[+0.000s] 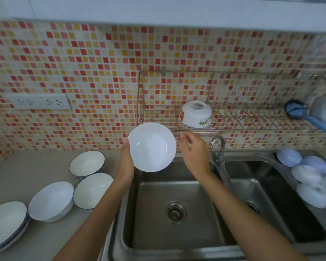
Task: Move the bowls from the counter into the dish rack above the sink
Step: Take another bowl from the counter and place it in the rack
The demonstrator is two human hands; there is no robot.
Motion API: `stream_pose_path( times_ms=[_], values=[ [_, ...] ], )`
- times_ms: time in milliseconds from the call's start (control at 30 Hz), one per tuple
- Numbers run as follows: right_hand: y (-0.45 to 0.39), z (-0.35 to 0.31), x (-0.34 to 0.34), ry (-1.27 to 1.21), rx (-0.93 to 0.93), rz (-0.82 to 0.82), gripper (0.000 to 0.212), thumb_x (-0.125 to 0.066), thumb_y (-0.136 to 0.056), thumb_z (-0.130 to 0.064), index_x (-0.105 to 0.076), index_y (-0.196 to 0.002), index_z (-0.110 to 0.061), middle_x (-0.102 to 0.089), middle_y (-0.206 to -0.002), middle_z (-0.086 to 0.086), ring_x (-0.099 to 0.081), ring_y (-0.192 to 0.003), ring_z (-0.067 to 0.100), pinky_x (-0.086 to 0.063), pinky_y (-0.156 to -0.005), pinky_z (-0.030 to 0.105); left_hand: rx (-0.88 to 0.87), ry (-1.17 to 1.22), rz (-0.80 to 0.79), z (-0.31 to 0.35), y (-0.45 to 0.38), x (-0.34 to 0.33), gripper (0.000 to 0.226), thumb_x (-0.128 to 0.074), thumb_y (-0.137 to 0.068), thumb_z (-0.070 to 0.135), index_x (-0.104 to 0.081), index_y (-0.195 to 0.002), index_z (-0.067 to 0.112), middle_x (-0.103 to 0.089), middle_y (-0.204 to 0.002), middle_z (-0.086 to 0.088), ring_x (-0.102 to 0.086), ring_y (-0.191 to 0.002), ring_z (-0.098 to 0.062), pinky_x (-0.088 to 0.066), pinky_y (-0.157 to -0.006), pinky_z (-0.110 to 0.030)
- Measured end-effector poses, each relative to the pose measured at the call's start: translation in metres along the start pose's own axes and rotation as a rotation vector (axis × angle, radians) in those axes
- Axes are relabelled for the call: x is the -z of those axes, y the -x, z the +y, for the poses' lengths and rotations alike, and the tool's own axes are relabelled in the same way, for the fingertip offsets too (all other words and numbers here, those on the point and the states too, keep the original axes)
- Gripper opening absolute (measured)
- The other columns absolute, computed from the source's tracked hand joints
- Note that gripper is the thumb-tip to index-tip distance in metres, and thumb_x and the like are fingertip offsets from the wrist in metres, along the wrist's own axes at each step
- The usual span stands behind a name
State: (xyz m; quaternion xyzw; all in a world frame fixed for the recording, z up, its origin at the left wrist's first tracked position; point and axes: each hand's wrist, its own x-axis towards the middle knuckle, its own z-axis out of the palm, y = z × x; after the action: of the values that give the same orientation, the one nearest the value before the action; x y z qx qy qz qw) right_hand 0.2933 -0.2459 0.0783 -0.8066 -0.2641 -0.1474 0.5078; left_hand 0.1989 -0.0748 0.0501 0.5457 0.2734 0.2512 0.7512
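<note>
My left hand [126, 162] grips the left rim of a plain white bowl [152, 147], held tilted with its inside facing me above the left sink basin, just below the rack's front edge. My right hand [193, 149] hovers to the right of that bowl with fingers loosely curled, holding nothing. The wire dish rack [233, 127] hangs on the tiled wall above the sink. One white bowl with a printed pattern [196, 113] lies upside down in it. On the counter at left stand three white bowls [87, 162] [93, 191] [52, 201].
A stack of white plates [6, 223] sits at the counter's far left edge. A chrome tap [217, 147] rises between the two steel basins [177, 213]. Several pale upturned bowls [307, 174] lie right of the sink. A blue brush [297, 111] hangs at the rack's right end.
</note>
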Motion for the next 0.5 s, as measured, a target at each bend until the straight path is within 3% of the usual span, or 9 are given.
stream_pose_path(
  times_ms=[67,133,200,267,433,500],
  values=[
    [-0.016,0.006,0.008,0.088,0.101,0.038,0.03,-0.051,-0.098,-0.022,-0.063,-0.121,-0.009,-0.067,-0.121,0.005,-0.06,-0.113,0.017,-0.049,-0.099,0.033,-0.049,0.004,-0.077,0.019,-0.001,-0.01,0.081,-0.037,-0.079,0.078,-0.04,-0.14,0.025,-0.051,-0.134,0.003,-0.052,-0.121,-0.019,-0.046,-0.102,-0.04],
    [-0.029,0.014,0.012,0.19,0.141,0.026,0.034,-0.05,-0.098,-0.02,-0.058,-0.128,-0.006,-0.06,-0.132,0.01,-0.052,-0.127,0.024,-0.04,-0.109,0.04,-0.099,-0.002,-0.107,0.039,0.003,-0.025,0.045,-0.032,-0.095,0.057,-0.044,-0.131,0.032,-0.058,-0.12,0.005,-0.059,-0.104,-0.02,-0.058,-0.076,-0.031],
    [-0.043,0.028,0.016,0.317,0.152,-0.004,0.039,-0.049,-0.098,-0.019,-0.052,-0.134,-0.004,-0.054,-0.139,0.014,-0.042,-0.135,0.028,-0.026,-0.116,0.041,-0.207,-0.085,-0.096,0.054,0.001,-0.041,0.028,-0.026,-0.099,0.047,-0.049,-0.113,0.038,-0.058,-0.105,0.011,-0.059,-0.094,-0.015,-0.053,-0.07,-0.024],
    [-0.056,0.044,0.018,0.458,0.163,-0.028,0.043,-0.044,-0.1,-0.022,-0.047,-0.137,-0.001,-0.049,-0.143,0.016,-0.036,-0.14,0.029,-0.016,-0.118,0.039,-0.295,-0.181,-0.085,0.069,0.0,-0.055,0.028,-0.022,-0.1,0.047,-0.049,-0.103,0.043,-0.056,-0.103,0.015,-0.058,-0.096,-0.012,-0.048,-0.077,-0.024],
    [-0.075,0.075,0.024,0.636,0.093,-0.135,0.06,-0.02,-0.103,-0.038,-0.023,-0.149,0.0,-0.024,-0.157,0.018,-0.013,-0.148,0.03,-0.003,-0.12,0.039,-0.481,-0.442,-0.092,0.084,-0.021,-0.083,0.042,-0.021,-0.099,0.051,-0.037,-0.132,0.029,-0.044,-0.124,0.008,-0.051,-0.101,-0.008,-0.04,-0.068,-0.014],
    [-0.074,0.083,0.022,0.719,0.119,-0.14,0.067,-0.008,-0.101,-0.043,-0.022,-0.149,0.001,-0.024,-0.156,0.019,-0.012,-0.148,0.03,0.001,-0.12,0.041,-0.574,-0.51,-0.076,0.085,-0.028,-0.093,0.048,-0.026,-0.097,0.054,-0.036,-0.136,0.027,-0.042,-0.128,0.007,-0.049,-0.106,-0.009,-0.043,-0.069,-0.013]
  ],
)
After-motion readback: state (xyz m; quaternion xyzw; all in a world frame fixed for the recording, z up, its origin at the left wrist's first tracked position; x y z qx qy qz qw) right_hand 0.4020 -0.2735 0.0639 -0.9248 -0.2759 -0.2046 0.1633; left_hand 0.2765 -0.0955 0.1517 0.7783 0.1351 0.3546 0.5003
